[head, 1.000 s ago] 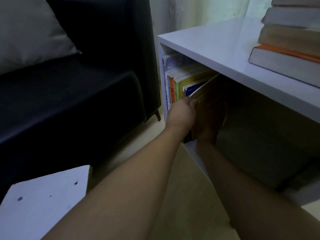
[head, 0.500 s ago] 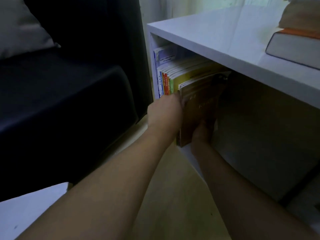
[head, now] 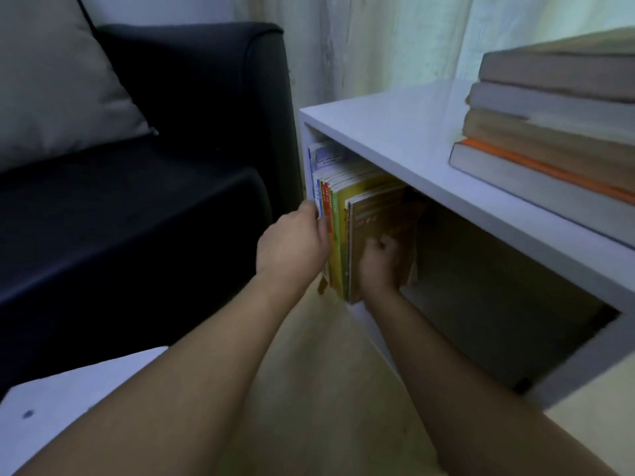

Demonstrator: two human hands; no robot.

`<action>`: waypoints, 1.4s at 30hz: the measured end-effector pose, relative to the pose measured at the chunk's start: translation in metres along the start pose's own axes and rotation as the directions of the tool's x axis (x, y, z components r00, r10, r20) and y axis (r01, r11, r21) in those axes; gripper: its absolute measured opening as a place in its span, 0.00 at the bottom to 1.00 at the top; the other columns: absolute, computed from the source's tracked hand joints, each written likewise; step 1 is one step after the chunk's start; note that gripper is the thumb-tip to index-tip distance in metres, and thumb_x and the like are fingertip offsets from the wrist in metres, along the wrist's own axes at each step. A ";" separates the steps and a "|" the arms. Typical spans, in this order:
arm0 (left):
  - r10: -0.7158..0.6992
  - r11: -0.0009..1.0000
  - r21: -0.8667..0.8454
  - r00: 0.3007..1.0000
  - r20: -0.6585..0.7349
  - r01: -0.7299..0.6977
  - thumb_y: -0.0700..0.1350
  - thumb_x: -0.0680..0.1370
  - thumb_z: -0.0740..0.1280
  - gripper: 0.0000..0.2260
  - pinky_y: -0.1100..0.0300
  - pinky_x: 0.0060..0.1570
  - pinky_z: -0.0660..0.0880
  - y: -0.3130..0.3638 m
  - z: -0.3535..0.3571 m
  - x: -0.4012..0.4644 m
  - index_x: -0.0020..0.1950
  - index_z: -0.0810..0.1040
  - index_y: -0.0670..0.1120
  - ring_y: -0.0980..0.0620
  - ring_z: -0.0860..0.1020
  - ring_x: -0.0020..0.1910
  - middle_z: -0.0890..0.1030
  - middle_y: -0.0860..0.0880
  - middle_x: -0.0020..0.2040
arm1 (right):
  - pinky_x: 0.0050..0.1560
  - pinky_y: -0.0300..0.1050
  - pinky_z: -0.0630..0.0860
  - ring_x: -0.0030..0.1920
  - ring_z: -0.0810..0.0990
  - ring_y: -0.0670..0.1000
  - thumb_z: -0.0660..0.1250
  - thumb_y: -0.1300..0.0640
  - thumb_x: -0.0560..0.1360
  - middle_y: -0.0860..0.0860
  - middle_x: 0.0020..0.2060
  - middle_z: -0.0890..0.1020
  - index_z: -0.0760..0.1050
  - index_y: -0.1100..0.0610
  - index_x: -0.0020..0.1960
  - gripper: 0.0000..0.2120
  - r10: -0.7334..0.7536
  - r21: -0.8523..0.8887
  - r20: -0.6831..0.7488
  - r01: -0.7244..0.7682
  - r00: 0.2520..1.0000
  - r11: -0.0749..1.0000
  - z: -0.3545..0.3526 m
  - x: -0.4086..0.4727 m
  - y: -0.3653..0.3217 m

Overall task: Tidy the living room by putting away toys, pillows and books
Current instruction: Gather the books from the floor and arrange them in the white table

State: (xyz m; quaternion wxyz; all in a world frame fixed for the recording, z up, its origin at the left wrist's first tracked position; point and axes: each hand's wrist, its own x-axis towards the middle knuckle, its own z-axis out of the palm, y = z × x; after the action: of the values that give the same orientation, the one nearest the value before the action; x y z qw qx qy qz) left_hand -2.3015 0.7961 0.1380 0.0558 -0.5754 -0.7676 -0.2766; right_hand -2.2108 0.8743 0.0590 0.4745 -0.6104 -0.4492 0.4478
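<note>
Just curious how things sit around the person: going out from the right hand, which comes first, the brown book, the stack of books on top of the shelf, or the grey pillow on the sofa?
1. Brown book, under the right hand.
2. Stack of books, up right on the shelf top.
3. Grey pillow, far left on the sofa.

We see a white shelf unit [head: 395, 132] standing on a pale floor [head: 326, 389]. On its top lies a stack of books [head: 549, 132], flat, at the right. Inside its open compartment a row of upright books [head: 343, 214] stands against the left wall, on the shelf's bottom board.
</note>
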 end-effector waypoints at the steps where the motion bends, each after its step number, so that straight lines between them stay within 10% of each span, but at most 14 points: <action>1: -0.021 1.000 -0.011 0.999 -0.038 0.021 0.53 0.82 0.56 0.11 0.51 0.38 0.78 -0.003 -0.017 -0.002 0.51 0.72 0.48 0.48 0.78 0.37 0.78 0.50 0.40 | 0.63 0.53 0.71 0.61 0.74 0.58 0.60 0.54 0.76 0.56 0.62 0.76 0.73 0.57 0.64 0.18 -0.018 -0.018 0.083 0.019 0.996 1.000 -0.004 -0.014 -0.018; 6: -0.202 0.955 -0.255 0.961 -0.191 0.150 0.50 0.82 0.59 0.11 0.49 0.53 0.76 -0.015 -0.108 0.002 0.61 0.73 0.48 0.49 0.76 0.53 0.77 0.49 0.54 | 0.41 0.41 0.69 0.47 0.76 0.51 0.57 0.56 0.79 0.54 0.51 0.78 0.74 0.55 0.60 0.13 -0.219 -0.165 0.459 0.325 0.861 0.931 -0.044 -0.080 -0.138; 12: -0.210 0.882 -0.465 0.944 -0.255 0.070 0.46 0.80 0.62 0.05 0.58 0.47 0.70 0.048 -0.187 0.039 0.52 0.76 0.49 0.52 0.76 0.49 0.79 0.50 0.51 | 0.58 0.46 0.73 0.56 0.77 0.56 0.55 0.57 0.77 0.55 0.57 0.80 0.78 0.56 0.58 0.16 -0.648 -0.290 0.365 0.743 0.669 0.604 -0.154 -0.130 -0.291; 16: 0.011 0.882 -0.470 0.994 0.109 0.041 0.45 0.79 0.65 0.06 0.60 0.40 0.72 0.130 -0.187 0.049 0.52 0.79 0.45 0.52 0.76 0.43 0.79 0.50 0.43 | 0.66 0.55 0.64 0.61 0.72 0.58 0.53 0.58 0.76 0.53 0.60 0.76 0.72 0.54 0.62 0.17 -0.550 -0.574 0.116 0.508 0.827 0.643 -0.233 -0.094 -0.303; 20: 0.086 0.895 -0.435 0.918 0.387 0.100 0.59 0.78 0.65 0.22 0.57 0.48 0.71 0.199 -0.155 0.047 0.63 0.75 0.43 0.49 0.75 0.51 0.77 0.48 0.55 | 0.55 0.46 0.70 0.55 0.74 0.56 0.52 0.64 0.81 0.58 0.55 0.75 0.74 0.64 0.58 0.14 -0.237 -0.788 0.218 0.313 0.947 0.529 -0.264 -0.067 -0.281; 25: 0.026 0.941 -0.312 0.895 0.446 0.129 0.67 0.72 0.67 0.30 0.54 0.54 0.74 0.238 -0.131 0.047 0.59 0.75 0.42 0.46 0.75 0.53 0.78 0.46 0.57 | 0.59 0.47 0.69 0.60 0.72 0.56 0.51 0.61 0.81 0.58 0.61 0.74 0.72 0.60 0.63 0.15 -0.191 -0.865 0.255 0.312 0.948 0.393 -0.264 -0.050 -0.267; 30: -0.020 0.927 -0.319 0.877 0.479 0.196 0.59 0.73 0.72 0.34 0.56 0.51 0.67 0.232 -0.151 0.049 0.71 0.68 0.41 0.47 0.70 0.54 0.73 0.45 0.64 | 0.57 0.47 0.66 0.64 0.68 0.57 0.53 0.60 0.78 0.59 0.60 0.73 0.71 0.62 0.62 0.16 -0.214 -0.794 0.208 0.292 0.954 0.533 -0.263 -0.042 -0.266; 34: -0.050 0.895 -0.363 0.866 0.497 0.260 0.52 0.75 0.71 0.18 0.62 0.33 0.63 0.211 -0.165 0.042 0.58 0.77 0.40 0.53 0.66 0.35 0.71 0.49 0.41 | 0.53 0.45 0.63 0.63 0.70 0.59 0.52 0.62 0.79 0.60 0.64 0.72 0.71 0.61 0.64 0.16 -0.223 -0.780 0.247 0.330 0.943 0.531 -0.265 -0.047 -0.268; 37: -0.074 0.772 -0.512 0.853 0.516 0.377 0.48 0.78 0.66 0.10 0.63 0.30 0.65 0.192 -0.162 0.033 0.54 0.77 0.42 0.54 0.69 0.33 0.75 0.48 0.40 | 0.45 0.45 0.68 0.56 0.70 0.59 0.53 0.59 0.78 0.61 0.65 0.70 0.67 0.60 0.66 0.18 -0.189 -0.737 0.211 0.284 0.959 0.614 -0.256 -0.046 -0.265; 42: 0.017 0.215 -0.911 0.931 0.365 0.353 0.42 0.80 0.62 0.13 0.51 0.52 0.80 0.157 -0.156 0.006 0.63 0.73 0.39 0.44 0.82 0.54 0.82 0.40 0.56 | 0.65 0.62 0.68 0.65 0.71 0.63 0.56 0.43 0.73 0.59 0.68 0.68 0.45 0.54 0.77 0.38 -0.279 -0.471 0.086 0.286 0.956 0.834 -0.238 -0.046 -0.265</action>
State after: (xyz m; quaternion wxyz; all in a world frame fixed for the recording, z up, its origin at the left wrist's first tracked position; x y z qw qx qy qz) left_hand -2.1958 0.7536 0.3282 -0.4577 -0.4317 -0.4880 -0.6050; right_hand -2.0208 0.8263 0.3596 0.3665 -0.6324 -0.6342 0.2521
